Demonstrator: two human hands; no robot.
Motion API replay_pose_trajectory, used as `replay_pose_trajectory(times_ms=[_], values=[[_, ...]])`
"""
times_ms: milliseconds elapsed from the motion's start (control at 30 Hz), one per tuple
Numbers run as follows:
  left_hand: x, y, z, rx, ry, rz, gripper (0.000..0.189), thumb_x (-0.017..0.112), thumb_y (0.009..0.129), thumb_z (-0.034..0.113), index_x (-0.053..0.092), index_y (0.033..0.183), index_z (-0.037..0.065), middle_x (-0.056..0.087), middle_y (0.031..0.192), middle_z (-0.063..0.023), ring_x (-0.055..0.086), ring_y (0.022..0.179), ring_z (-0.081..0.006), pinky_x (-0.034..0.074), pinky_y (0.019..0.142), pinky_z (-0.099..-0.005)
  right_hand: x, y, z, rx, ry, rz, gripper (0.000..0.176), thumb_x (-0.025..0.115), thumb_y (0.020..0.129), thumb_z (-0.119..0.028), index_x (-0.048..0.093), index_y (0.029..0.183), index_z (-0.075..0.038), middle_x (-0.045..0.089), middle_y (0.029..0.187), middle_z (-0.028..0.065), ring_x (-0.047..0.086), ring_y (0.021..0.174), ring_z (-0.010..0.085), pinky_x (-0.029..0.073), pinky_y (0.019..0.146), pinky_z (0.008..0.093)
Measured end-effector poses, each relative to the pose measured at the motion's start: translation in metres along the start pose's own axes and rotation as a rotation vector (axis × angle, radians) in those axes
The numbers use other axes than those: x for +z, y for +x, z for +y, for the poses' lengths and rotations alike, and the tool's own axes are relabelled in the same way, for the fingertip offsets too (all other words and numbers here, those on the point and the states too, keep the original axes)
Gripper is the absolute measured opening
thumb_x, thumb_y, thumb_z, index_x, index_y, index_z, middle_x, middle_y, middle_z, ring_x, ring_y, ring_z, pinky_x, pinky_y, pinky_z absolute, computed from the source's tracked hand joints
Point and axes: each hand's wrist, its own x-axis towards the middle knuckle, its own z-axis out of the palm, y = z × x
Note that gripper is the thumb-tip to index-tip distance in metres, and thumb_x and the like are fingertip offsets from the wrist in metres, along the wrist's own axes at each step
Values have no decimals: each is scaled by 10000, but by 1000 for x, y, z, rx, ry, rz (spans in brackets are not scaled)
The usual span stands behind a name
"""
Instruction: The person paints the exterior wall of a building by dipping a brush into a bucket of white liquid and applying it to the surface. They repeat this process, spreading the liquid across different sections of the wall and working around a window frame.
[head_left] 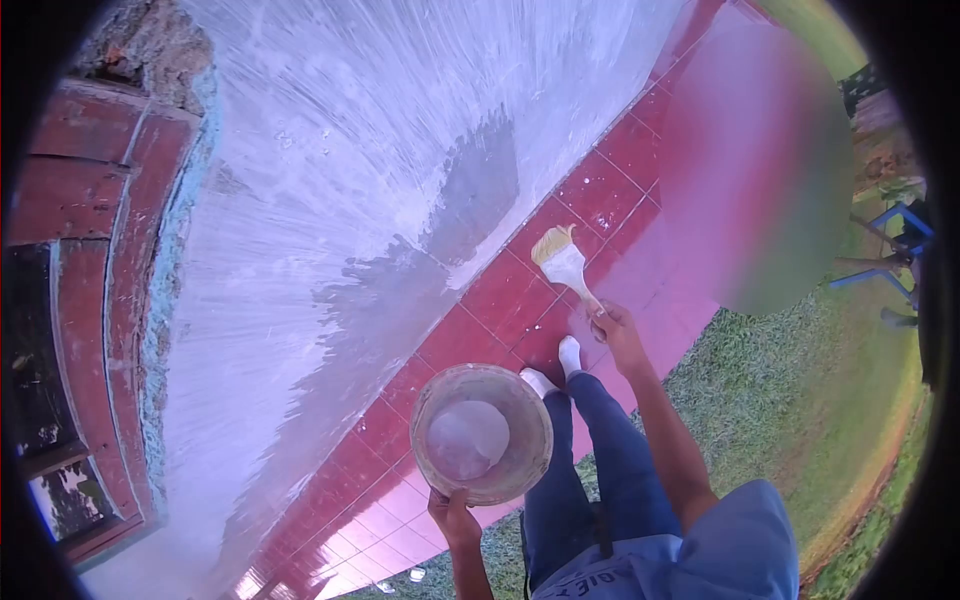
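Observation:
My left hand grips the near rim of a round, stained bucket. Inside it lies a pale, whitish liquid. My right hand is closed around the handle of a wide paintbrush. The brush points up and to the left, its cream bristles over the red tiles and apart from the wall. Ahead is a wall covered in streaky white, with a darker grey, ragged-edged patch along its lower part.
Red floor tiles with white specks run along the wall's foot, under my white-socked feet. Grass borders them on the right. A red wooden window frame stands at left. A blurred smear covers the upper right.

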Motion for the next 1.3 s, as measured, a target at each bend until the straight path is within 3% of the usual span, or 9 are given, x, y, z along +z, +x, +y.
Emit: replay_pose_trajectory(times_ms=[133, 267, 367, 467, 567, 800, 967, 1167, 1300], values=[[-25, -10, 20, 39, 19, -199, 196, 595, 831, 62, 606, 1010, -17, 567, 782, 13, 467, 636, -51, 341, 548, -230, 7, -131, -86, -124, -364, -169, 251, 606, 956, -240, 719, 951, -15, 492, 626, -45, 430, 574, 53, 317, 506, 265], [-11, -44, 51, 93, -12, -247, 153, 599, 859, 86, 616, 978, -8, 557, 751, 14, 473, 632, -53, 358, 550, -236, 29, -204, -159, -129, -649, -247, 285, 637, 929, -262, 722, 947, 9, 506, 600, -21, 467, 603, 55, 360, 516, 298], [5, -71, 80, 154, -7, -269, 171, 601, 880, 99, 634, 995, -22, 582, 766, 8, 508, 657, -61, 400, 575, -244, 45, -229, -188, -234, -826, -309, 259, 645, 904, -230, 677, 804, 7, 484, 541, 20, 473, 518, 118, 361, 489, 326], [17, -100, 95, 192, -31, -201, 206, 599, 893, 93, 643, 1045, -39, 619, 819, -12, 554, 716, -76, 451, 628, -264, 49, -222, -174, -415, -1195, -317, 312, 643, 806, -340, 654, 744, -35, 605, 672, 211, 574, 647, 439, 464, 597, 478], [25, -124, 93, 158, -104, -198, 235, 600, 895, 79, 640, 1091, -44, 643, 877, -31, 580, 755, -89, 475, 668, -280, 59, -233, -183, -556, -1197, -251, 327, 643, 796, -369, 673, 753, -46, 628, 699, 209, 623, 689, 426, 492, 630, 487], [60, -186, 93, 222, -287, -212, 201, 596, 901, 55, 643, 1071, -41, 664, 877, -34, 588, 744, -80, 472, 652, -259, 51, -251, -212, -564, -1288, -208, 391, 663, 774, -437, 685, 745, -48, 632, 689, 203, 640, 703, 419, 502, 620, 472], [83, -221, 75, 240, -318, -173, 184, 593, 898, 50, 641, 1048, -45, 665, 870, -37, 591, 733, -75, 470, 636, -247, 26, -256, -204, -479, -1417, -318, 407, 660, 772, -455, 717, 804, -53, 685, 776, 185, 680, 787, 382, 540, 712, 458], [91, -266, 67, 197, -350, -116, 190, 585, 895, 58, 640, 1046, -44, 672, 891, -47, 600, 754, -83, 481, 658, -259, 1, -262, -181, -527, -1462, -415, 415, 658, 775, -455, 688, 765, -41, 663, 755, 212, 660, 763, 412, 514, 669, 485], [91, -284, 52, 309, -398, -81, 168, 588, 894, 73, 637, 1014, -34, 659, 868, -34, 592, 753, -79, 479, 667, -258, -2, -272, -176, -606, -1451, -514, 416, 672, 774, -439, 676, 757, -24, 654, 749, 220, 654, 746, 418, 502, 654, 484]])
